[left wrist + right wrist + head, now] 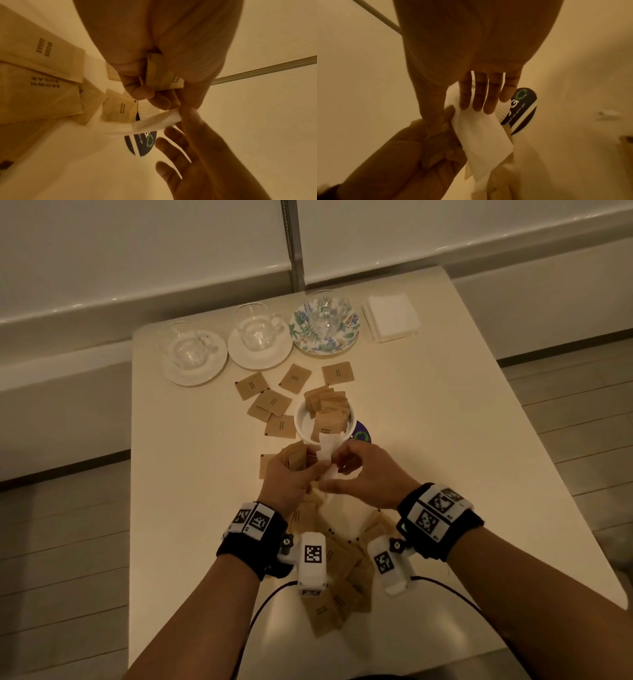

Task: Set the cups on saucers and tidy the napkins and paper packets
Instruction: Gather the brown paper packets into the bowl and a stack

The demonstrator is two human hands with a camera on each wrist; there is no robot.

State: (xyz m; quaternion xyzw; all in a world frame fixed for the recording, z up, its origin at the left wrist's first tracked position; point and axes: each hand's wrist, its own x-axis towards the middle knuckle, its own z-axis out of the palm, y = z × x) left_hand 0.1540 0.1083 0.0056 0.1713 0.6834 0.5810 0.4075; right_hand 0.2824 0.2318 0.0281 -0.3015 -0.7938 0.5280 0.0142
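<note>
Packets (159, 73) of brown sugar sit bunched in our curled left hand (291, 477). Beside that grip, our right hand (363, 474) pinches a white slip (481, 136), other fingers straight. Just beyond both grips, the paper cup (303, 419) holds more packets.

You have a cream table (445, 440) carrying three saucers (260, 350) with glass cups along its far edge beside a white napkin stack (392, 318). Brown sugar packets (274, 402) lie scattered around a white paper cup (301, 422) mid-table, with more packets near your edge.
</note>
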